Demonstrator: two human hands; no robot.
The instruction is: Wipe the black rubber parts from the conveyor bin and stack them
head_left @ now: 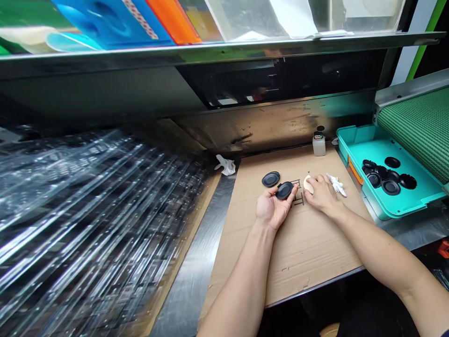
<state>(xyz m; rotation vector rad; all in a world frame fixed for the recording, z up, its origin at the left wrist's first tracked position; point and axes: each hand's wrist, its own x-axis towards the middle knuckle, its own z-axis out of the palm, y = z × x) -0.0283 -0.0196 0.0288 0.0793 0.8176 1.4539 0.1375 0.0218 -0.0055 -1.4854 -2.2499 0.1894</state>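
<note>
My left hand (271,209) holds a black oval plastic part (284,190) above the cardboard sheet (245,234), its fingers curled around the edges. Another black oval part (271,179) lies on the cardboard just beyond that hand. My right hand (321,193) has its fingers closed on a small cream-coloured pad (308,185), at or just above the cardboard. Close by on the right lies a crumpled white cloth or tissue (336,185).
A turquoise tray (382,210) with several black round parts (391,177) stands at the right, beside a green conveyor belt (421,121). A dispenser bottle (319,144) stands at the back. Stacked clear plastic trays (87,224) fill the left; a metal shelf (210,51) hangs above.
</note>
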